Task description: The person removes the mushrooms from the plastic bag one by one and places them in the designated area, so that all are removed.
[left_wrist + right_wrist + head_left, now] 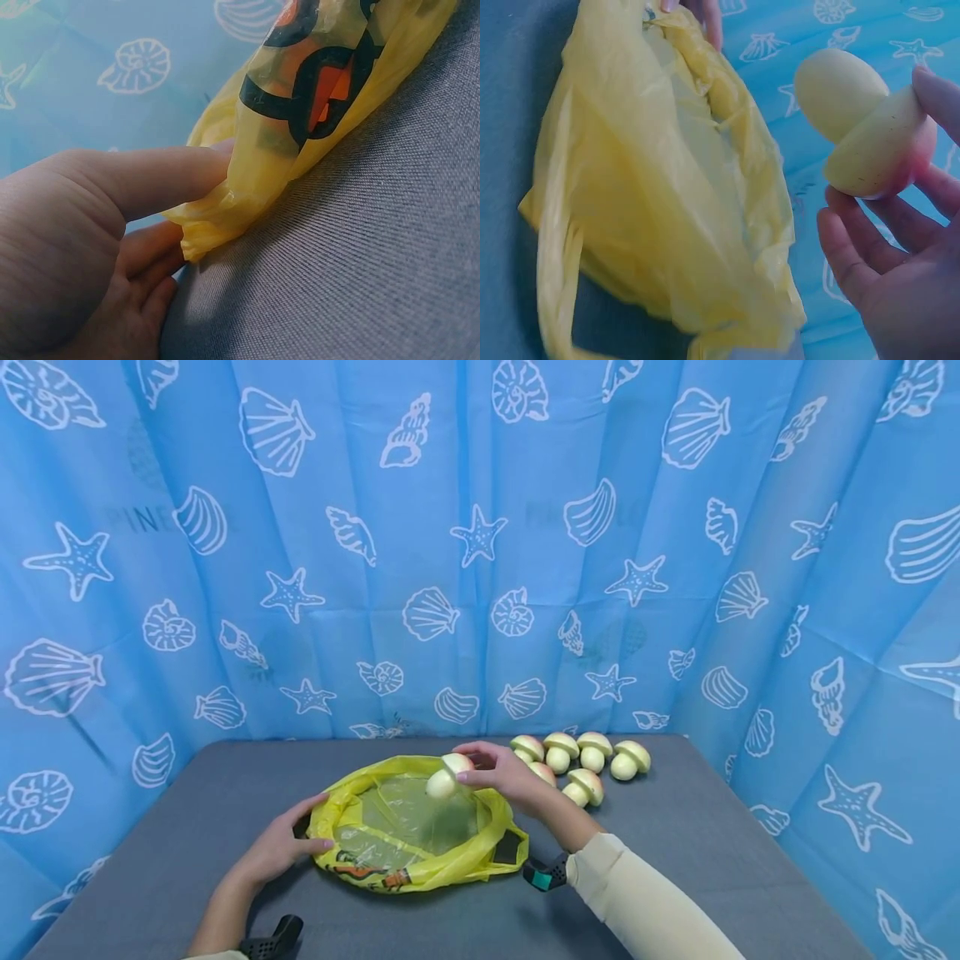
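Note:
A yellow plastic bag (pixel 442 872) lies with its mouth spread wide, showing a pale inside and dark and orange print on the near side. My left hand (pixel 279 845) grips its left edge; in the left wrist view the thumb (pixel 172 178) presses on the bag's plastic (pixel 259 169) and the other fingers are partly hidden behind it. Over the far right part of the mouth, my right hand (pixel 506 772) holds a toy mushroom (pixel 444 782) by its cap, stem toward the left. The right wrist view shows the pink-tinged cap (pixel 881 154) between thumb and fingers.
Several more cream mushrooms (pixel 561 750) with reddish caps stand or lie in a cluster right of the bag, beyond my right forearm. A bag handle loop (pixel 519 852) sticks out to the right. Behind the grey table (pixel 675 860) hangs a blue shell-patterned curtain (pixel 480 643).

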A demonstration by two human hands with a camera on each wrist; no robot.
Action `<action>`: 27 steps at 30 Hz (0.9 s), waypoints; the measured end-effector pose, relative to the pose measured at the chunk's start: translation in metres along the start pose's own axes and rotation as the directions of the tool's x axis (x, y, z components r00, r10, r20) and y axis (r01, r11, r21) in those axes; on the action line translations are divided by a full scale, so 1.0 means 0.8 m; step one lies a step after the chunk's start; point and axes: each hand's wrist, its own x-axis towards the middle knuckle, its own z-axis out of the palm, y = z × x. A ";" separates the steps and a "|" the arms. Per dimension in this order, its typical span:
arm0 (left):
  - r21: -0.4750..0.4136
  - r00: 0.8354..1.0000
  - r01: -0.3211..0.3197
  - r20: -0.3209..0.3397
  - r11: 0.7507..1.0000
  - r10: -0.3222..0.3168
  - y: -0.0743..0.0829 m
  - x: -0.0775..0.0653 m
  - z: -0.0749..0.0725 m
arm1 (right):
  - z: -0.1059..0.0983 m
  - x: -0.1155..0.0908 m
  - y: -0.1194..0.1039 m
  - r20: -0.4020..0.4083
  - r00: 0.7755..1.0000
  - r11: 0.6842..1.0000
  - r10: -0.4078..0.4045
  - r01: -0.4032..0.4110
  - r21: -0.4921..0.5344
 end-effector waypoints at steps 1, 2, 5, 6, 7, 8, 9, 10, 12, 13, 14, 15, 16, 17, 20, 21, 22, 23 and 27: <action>0.001 1.000 0.001 -0.002 1.000 -0.001 0.000 0.000 0.000 | -0.003 -0.004 0.000 -0.010 1.000 1.000 -0.007 0.007 0.008; 0.000 1.000 0.001 -0.002 1.000 -0.001 0.000 0.000 0.001 | -0.006 -0.008 0.000 -0.024 1.000 1.000 -0.013 0.013 0.012; 0.002 1.000 -0.002 -0.004 1.000 0.002 0.000 0.000 0.001 | -0.014 -0.021 -0.001 -0.073 0.997 0.999 -0.034 0.034 0.002; 0.004 1.000 -0.004 -0.006 1.000 0.004 0.000 -0.001 0.001 | -0.017 -0.025 -0.002 -0.090 0.995 0.999 -0.037 0.038 0.002; 0.004 1.000 -0.006 -0.007 1.000 0.006 -0.001 -0.001 0.001 | -0.019 -0.028 -0.002 -0.107 0.993 0.999 -0.039 0.039 0.005; 0.001 1.000 -0.004 -0.010 1.000 0.004 -0.001 -0.001 0.001 | -0.022 -0.032 -0.002 -0.126 0.991 0.999 -0.040 0.041 0.007; 0.003 1.000 -0.006 -0.011 1.000 0.006 -0.001 -0.001 0.001 | -0.025 -0.035 -0.001 -0.143 0.989 0.999 -0.044 0.046 0.010; 0.006 1.000 -0.010 -0.009 1.000 0.010 -0.001 -0.001 0.001 | -0.028 -0.038 0.000 -0.162 0.986 0.999 -0.043 0.047 0.016; 0.005 1.000 -0.012 -0.009 1.000 0.012 -0.001 -0.002 0.001 | -0.035 -0.044 0.003 -0.199 0.979 0.999 -0.046 0.051 0.017; 0.007 1.000 -0.014 -0.007 1.000 0.014 -0.001 -0.002 0.001 | -0.038 -0.047 0.006 -0.219 0.974 0.998 -0.049 0.054 0.018; 0.009 1.000 -0.015 -0.005 1.000 0.015 0.000 -0.003 0.001 | -0.041 -0.051 0.009 -0.243 0.969 0.998 -0.049 0.054 0.013; 0.011 1.000 -0.017 -0.003 1.000 0.017 0.000 -0.003 0.001 | -0.045 -0.054 0.011 -0.260 0.964 0.998 -0.051 0.056 0.011; 0.011 1.000 -0.016 -0.004 1.000 0.016 0.001 -0.003 0.002 | -0.047 -0.058 0.014 -0.277 0.959 0.998 -0.051 0.055 0.006; 0.012 1.000 -0.014 -0.004 1.000 0.014 0.002 -0.004 0.002 | -0.050 -0.062 0.016 -0.296 0.954 0.998 -0.053 0.056 0.004; 0.013 1.000 -0.014 -0.009 1.000 0.015 0.004 -0.005 0.002 | -0.058 -0.075 0.021 -0.345 0.938 0.999 -0.041 0.043 -0.002; 0.013 1.000 -0.016 -0.011 1.000 0.016 0.005 -0.006 0.002 | -0.060 -0.079 0.023 -0.355 0.934 0.999 -0.035 0.038 0.002; 0.013 1.000 -0.018 -0.012 1.000 0.018 0.006 -0.006 0.002 | -0.063 -0.084 0.024 -0.368 0.929 0.999 -0.028 0.032 0.005; 0.014 1.000 -0.020 -0.014 1.000 0.020 0.007 -0.007 0.002 | -0.065 -0.088 0.025 -0.379 0.925 1.000 -0.022 0.026 0.006; 0.016 1.000 -0.027 -0.012 1.000 0.027 0.008 -0.007 0.002 | -0.076 -0.105 0.028 -0.405 0.914 1.000 -0.008 0.000 -0.018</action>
